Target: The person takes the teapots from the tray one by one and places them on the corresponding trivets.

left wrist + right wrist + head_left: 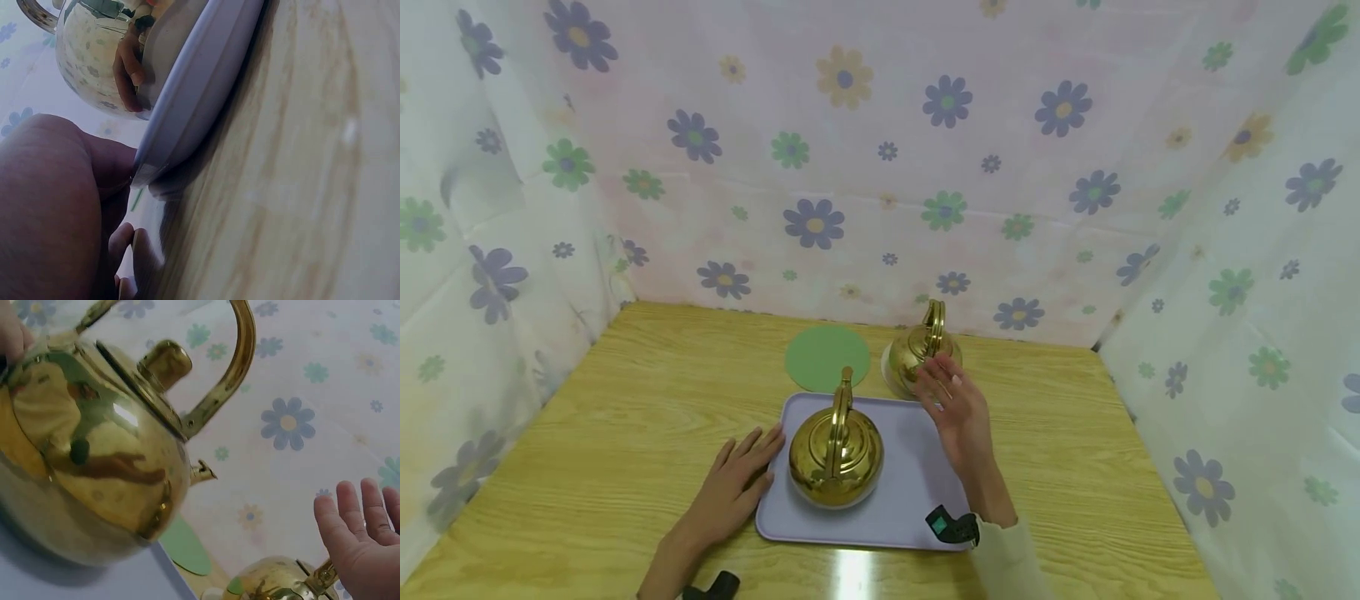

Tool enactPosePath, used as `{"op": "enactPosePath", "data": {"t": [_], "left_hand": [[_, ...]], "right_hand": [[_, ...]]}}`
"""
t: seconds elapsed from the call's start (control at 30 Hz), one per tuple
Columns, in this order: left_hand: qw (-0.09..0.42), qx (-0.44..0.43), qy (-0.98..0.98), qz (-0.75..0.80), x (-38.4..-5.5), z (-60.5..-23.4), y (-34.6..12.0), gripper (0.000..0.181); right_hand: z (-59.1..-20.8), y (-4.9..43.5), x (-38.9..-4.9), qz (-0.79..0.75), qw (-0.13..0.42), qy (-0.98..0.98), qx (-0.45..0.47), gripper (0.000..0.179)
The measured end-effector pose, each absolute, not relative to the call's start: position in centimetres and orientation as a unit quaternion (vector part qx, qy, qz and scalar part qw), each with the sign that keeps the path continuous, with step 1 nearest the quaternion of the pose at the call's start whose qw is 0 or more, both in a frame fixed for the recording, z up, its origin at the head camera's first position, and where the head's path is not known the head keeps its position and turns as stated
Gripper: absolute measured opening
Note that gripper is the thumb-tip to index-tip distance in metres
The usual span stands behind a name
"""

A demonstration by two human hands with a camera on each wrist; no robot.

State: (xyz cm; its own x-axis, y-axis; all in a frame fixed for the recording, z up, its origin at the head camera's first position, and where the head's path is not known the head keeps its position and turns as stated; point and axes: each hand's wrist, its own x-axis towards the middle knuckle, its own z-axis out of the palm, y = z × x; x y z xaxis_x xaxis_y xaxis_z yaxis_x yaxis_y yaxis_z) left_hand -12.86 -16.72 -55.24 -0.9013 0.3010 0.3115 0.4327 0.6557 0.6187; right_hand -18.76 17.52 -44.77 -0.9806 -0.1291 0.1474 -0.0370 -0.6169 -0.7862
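Observation:
A shiny gold kettle (835,454) stands on the left half of a pale lilac tray (910,467), its arched handle upright. My left hand (730,492) lies by the tray's left edge with fingers stretched out. In the left wrist view its thumb (112,159) touches the tray's rim. Raised over the tray's right side, my right hand (958,417) holds nothing, its fingers extended. It overlaps a second gold kettle (910,354) behind the tray in the head view. The right wrist view shows those spread fingers (344,515) above that far kettle (269,578).
A flat green round mat (827,358) lies behind the tray on the wooden table (655,400). A white round piece (889,371) peeks out beneath the far kettle. Flower-patterned curtains (880,167) enclose the table at the back and both sides.

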Motion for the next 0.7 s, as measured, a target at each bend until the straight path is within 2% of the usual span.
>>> {"op": "enactPosePath", "data": {"t": [0.2, 0.5, 0.7], "left_hand": [[0.103, -0.204, -0.907, -0.352, -12.7, -55.2, -16.7, 0.050], [0.085, -0.197, -0.911, -0.352, -12.7, -54.9, -16.7, 0.050], [0.079, -0.195, -0.912, -0.352, -12.8, -55.0, -16.7, 0.050]], "right_hand": [[-44.9, 16.8, -17.3, -0.893, 0.074, 0.431, -0.104, 0.042], [-44.6, 15.2, -14.8, -0.871, 0.110, 0.475, -0.063, 0.036], [-44.3, 14.3, -13.8, -0.853, 0.150, 0.491, -0.094, 0.043]]}}
